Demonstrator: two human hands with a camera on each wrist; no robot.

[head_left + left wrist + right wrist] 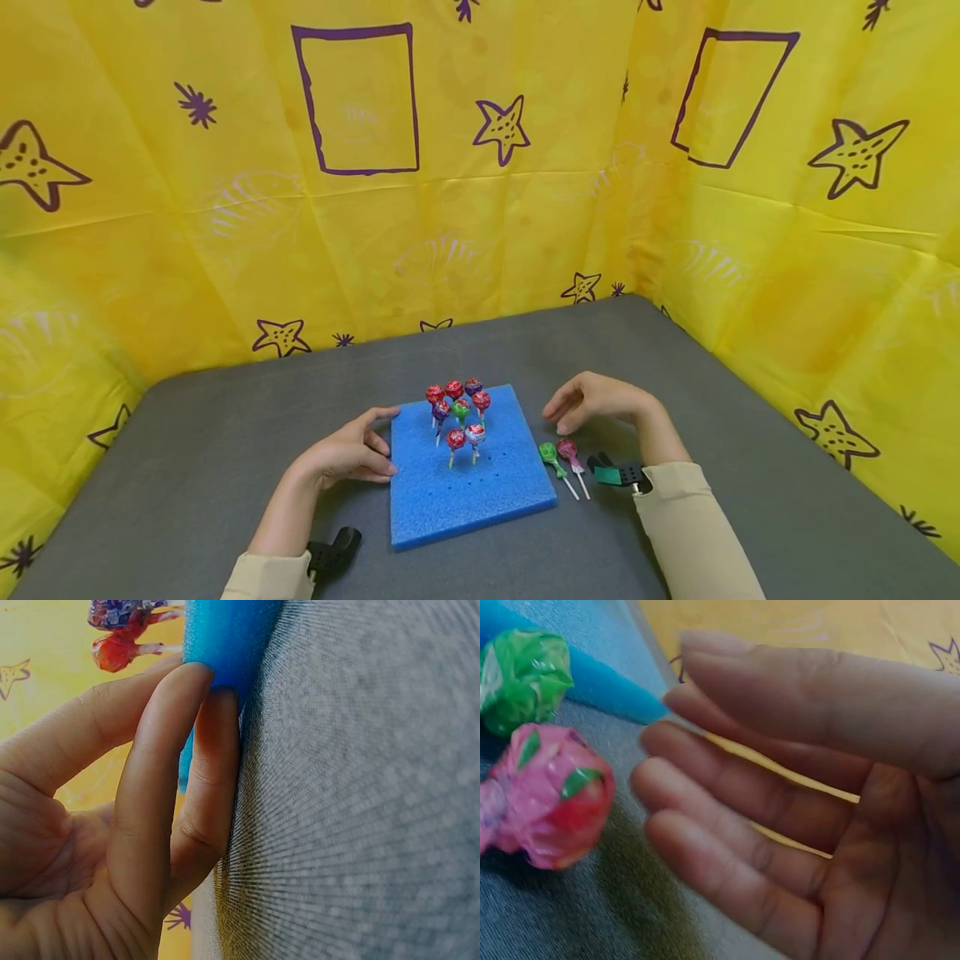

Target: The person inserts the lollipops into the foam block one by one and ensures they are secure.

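A blue foam board (480, 500) lies on the table, with several wrapped lollipops (454, 438) standing upright in it on their sticks. My left hand (345, 450) rests against the board's left edge; in the left wrist view, the thumb and fingertips touch the foam's (225, 637) side. To the right of the board, my right hand (600, 400) hovers with loosely bent fingers and holds nothing. Just below it, a green lollipop (549, 452) and a pink lollipop (567, 450) lie side by side on the table. Both wrapped heads appear close to the fingers in the right wrist view.
Small holes dot the front part of the board. The grey table (225, 467) meets a yellow patterned curtain (360, 250) at the back and along the sides. Black straps with camera mounts sit on both wrists.
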